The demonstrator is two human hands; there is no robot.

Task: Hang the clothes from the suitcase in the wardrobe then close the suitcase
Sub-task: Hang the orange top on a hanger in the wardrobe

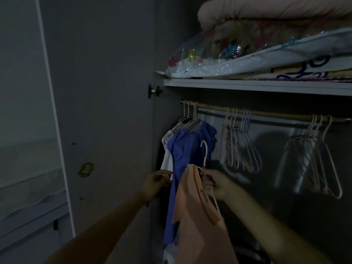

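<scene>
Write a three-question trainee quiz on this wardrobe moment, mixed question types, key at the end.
1. True or false: the peach garment already hangs on the wardrobe rail.
2. Which hand grips the white hanger at its neck? A) left hand B) right hand
3. Fill in: the blue dress hangs at the rail's ___ end.

Key: 1 false, both hands hold it below the rail. 2 B. 3 left.
</scene>
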